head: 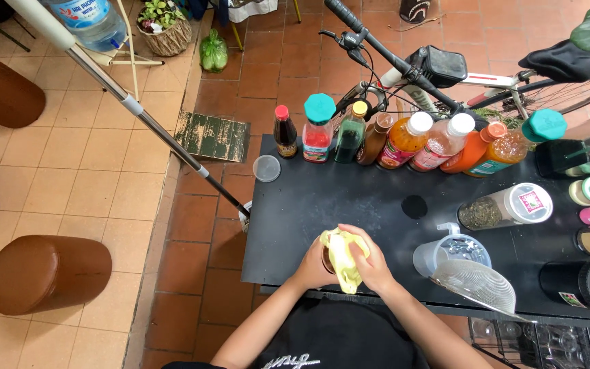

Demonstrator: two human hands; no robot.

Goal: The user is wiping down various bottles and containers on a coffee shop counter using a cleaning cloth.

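Note:
Both my hands meet at the near edge of a black table [322, 205]. My left hand [312, 270] is wrapped around a small dark jar [327, 260], mostly hidden by the fingers. My right hand [371, 260] presses a yellow cloth [343, 258] over and around that jar. A black round lid [414, 206] lies flat on the table a little beyond my right hand.
Several sauce and syrup bottles [404, 140] stand in a row along the table's far edge. A clear pitcher with a mesh strainer [459, 266] and lying jars [507, 207] crowd the right side. A clear plastic lid [266, 168] sits at the far left corner. A bicycle [445, 68] leans behind; brown stools [46, 273] stand left.

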